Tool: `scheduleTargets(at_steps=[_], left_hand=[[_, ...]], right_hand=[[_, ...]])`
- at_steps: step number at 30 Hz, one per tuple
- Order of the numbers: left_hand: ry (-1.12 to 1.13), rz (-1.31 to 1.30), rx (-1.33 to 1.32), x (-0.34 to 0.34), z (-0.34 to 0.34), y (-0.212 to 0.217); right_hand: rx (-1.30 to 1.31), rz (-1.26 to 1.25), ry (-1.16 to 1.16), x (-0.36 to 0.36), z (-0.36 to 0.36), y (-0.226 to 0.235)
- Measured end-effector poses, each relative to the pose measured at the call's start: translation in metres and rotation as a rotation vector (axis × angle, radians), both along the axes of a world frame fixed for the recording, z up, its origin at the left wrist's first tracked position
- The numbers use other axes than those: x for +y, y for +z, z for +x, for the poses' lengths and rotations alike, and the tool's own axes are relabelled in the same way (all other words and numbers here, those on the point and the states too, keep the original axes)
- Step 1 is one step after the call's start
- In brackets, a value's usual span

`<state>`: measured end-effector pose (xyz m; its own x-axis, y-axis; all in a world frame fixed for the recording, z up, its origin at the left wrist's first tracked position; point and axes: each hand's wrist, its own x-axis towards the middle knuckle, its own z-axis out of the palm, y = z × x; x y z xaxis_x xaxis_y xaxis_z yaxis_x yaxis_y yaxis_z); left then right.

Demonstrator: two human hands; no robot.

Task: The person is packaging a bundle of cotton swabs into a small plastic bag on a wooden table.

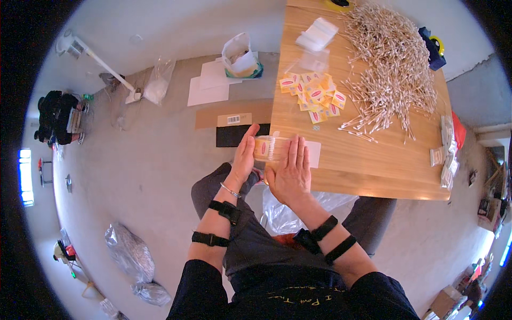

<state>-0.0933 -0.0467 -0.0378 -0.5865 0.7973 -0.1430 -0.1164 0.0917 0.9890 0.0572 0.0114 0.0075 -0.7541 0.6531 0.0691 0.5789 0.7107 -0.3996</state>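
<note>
A clear pack of cotton swabs (264, 148) with a yellow label inside lies at the table's left edge, between my hands. My left hand (244, 157) holds its left end, the fingers bent around it. Flat over its right end lies my right hand (290, 173), with the fingers stretched out and the palm down. That hand covers part of the pack. A white card (313, 153) sticks out beside my right fingers. Several yellow-and-white label cards (314, 96) lie in a loose heap farther up the wooden table (368, 168).
A big pile of loose cotton swabs (392, 64) spreads over the table's far right. Clear plastic bags (317, 34) lie at the back, filled packs (448, 154) at the right edge. A tape dispenser (433, 50) stands behind the pile. A white bag (241, 58) sits on the floor.
</note>
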Motion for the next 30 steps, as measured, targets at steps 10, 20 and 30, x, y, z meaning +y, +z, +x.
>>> scheduleTargets(at_steps=[10,20,30], left_hand=[[-0.007,0.04,0.189,-0.004,0.005,0.013],[0.0,0.049,0.166,-0.008,-0.001,0.012],[0.003,0.152,-0.092,-0.003,0.0,0.008]], right_hand=[[-0.016,0.02,0.018,-0.007,-0.01,0.001],[0.198,-0.166,-0.017,-0.002,-0.011,-0.004],[0.924,-0.712,-0.041,0.022,-0.021,-0.001]])
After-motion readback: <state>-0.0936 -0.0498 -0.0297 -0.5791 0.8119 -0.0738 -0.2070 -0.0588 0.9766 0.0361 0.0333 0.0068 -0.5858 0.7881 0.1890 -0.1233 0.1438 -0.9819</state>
